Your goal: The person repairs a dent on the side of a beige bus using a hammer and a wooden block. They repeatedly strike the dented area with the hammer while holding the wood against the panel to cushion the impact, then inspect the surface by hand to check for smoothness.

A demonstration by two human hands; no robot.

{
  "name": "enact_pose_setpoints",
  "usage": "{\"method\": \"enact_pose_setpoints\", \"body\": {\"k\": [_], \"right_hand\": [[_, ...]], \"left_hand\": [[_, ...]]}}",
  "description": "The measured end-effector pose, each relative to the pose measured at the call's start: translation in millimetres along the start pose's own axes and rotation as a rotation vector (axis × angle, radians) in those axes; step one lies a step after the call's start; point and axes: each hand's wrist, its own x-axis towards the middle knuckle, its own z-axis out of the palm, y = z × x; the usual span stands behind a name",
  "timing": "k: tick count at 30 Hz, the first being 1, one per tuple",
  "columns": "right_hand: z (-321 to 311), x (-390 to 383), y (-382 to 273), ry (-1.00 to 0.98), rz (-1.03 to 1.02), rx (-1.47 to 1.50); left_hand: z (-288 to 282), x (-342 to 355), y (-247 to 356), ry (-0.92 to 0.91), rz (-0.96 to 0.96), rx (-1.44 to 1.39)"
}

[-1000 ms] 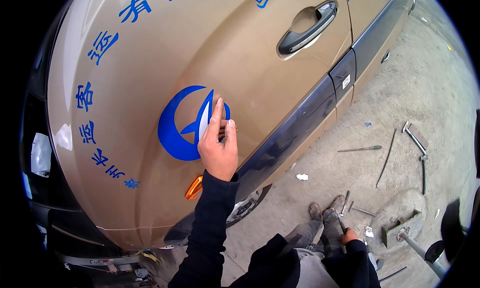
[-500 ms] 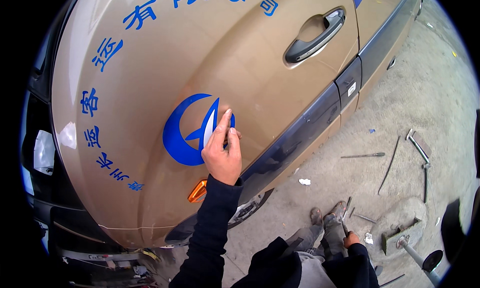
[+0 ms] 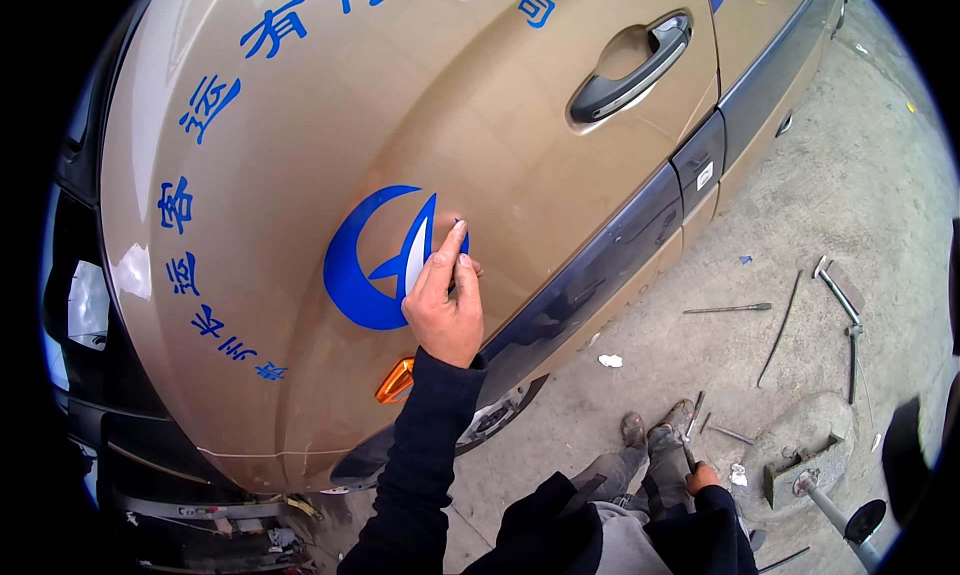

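Against the tan car door (image 3: 520, 185), my left hand (image 3: 447, 300) has its index finger stretched out. The fingertip lies on or very close to the panel, at the right side of a round blue-and-white emblem (image 3: 360, 295). Part of that emblem is hidden behind the hand, and nothing shows in the fingers. Low beside my legs, my right hand (image 3: 704, 477) is closed around a slim, dark-handled tool (image 3: 689, 458). The tool's kind is not clear from here.
A black door handle (image 3: 632, 75) and a dark trim strip (image 3: 590, 275) run along the door. An orange side lamp (image 3: 396, 380) sits below the emblem. On the concrete floor lie thin rods (image 3: 780, 330), a jointed metal tool (image 3: 838, 287) and a heavy base with a pole (image 3: 815, 465).
The blue lettering on the door has shifted very slightly left in the view. Both hands stay in nearly the same place and pose.
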Motion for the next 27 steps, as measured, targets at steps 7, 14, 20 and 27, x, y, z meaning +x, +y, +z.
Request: {"method": "enact_pose_setpoints", "body": {"k": [7,14,20,27], "right_hand": [[-0.8,0.8,1.6,-0.014,-0.002,0.002],[-1.8,0.8,-0.9,0.006,-0.008,0.014],[-0.5,0.4,-2.5,0.001,-0.004,0.015],[3.2,2.3,0.0,0.011,-0.001,0.05]], "left_hand": [[1.8,0.1,2.8,0.025,-0.031,-0.061],[-0.5,1.9,0.8,0.004,0.028,0.004],[-0.6,2.7,0.5,0.008,0.027,0.006],[3.4,-0.6,-7.4,0.014,0.022,-0.019]]}}
